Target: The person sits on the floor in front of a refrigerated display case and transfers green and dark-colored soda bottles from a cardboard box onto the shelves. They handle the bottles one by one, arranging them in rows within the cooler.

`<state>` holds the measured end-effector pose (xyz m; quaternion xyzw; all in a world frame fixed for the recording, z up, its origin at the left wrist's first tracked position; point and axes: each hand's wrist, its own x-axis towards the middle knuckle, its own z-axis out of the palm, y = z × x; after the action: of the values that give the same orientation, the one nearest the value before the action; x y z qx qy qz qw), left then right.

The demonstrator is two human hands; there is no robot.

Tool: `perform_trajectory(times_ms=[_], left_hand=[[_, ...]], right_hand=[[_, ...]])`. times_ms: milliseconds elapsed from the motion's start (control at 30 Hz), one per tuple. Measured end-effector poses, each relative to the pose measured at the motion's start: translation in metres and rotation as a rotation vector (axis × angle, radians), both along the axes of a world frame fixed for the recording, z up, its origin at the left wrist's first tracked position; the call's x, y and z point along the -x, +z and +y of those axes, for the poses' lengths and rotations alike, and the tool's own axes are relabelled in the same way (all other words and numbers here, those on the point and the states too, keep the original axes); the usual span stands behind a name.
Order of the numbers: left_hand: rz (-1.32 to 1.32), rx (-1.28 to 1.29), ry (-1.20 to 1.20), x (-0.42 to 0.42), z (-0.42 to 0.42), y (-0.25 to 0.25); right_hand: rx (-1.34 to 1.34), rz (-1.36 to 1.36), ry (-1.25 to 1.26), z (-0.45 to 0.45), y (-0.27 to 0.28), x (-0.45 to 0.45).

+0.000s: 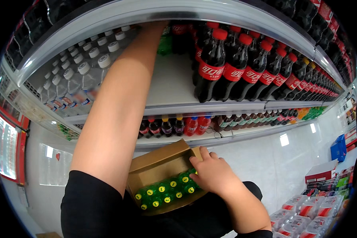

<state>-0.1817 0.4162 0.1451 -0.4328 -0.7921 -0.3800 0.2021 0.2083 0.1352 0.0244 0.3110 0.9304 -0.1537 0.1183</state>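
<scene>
My left forearm reaches up and deep into the upper shelf [172, 86]; the left hand itself is hidden behind the shelf rail above. By that wrist stands a green plastic bottle [165, 44], its top partly covered. I cannot tell whether the hand holds it. My right hand [212, 171] grips the right end of an open cardboard box [154, 159], fingers over its end flap [196, 153]. Inside the box are two rows of green bottles [161, 189] with yellow caps. The box rests close against my dark-clothed legs.
Coca-Cola bottles [209, 71] with red caps line the shelf's right side; clear white-capped bottles [84, 70] fill its left. Assorted drink bottles [192, 126] stand on the lower shelf. Shrink-wrapped packs [309, 208], a red-and-white carton [321, 172] and a blue basket [338, 148] lie to the right.
</scene>
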Motion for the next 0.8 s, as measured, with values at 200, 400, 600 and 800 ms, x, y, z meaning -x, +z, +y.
perform_trajectory(times_ms=[200, 400, 600, 800], left_hand=[[0.022, -0.053, -0.006, 0.002, 0.000, -0.007], [0.083, -0.215, -0.021, -0.006, -0.014, -0.028], [0.189, -0.617, 0.053, -0.045, -0.044, -0.040], [0.071, -0.670, -0.260, -0.092, -0.091, -0.049]], right_hand=[[0.066, -0.015, 0.042, 0.003, -0.001, 0.004], [-0.006, -0.025, 0.039, 0.001, -0.008, 0.005], [0.002, -0.030, 0.057, -0.011, -0.014, 0.008], [0.097, -0.073, 0.034, -0.013, -0.012, 0.012]])
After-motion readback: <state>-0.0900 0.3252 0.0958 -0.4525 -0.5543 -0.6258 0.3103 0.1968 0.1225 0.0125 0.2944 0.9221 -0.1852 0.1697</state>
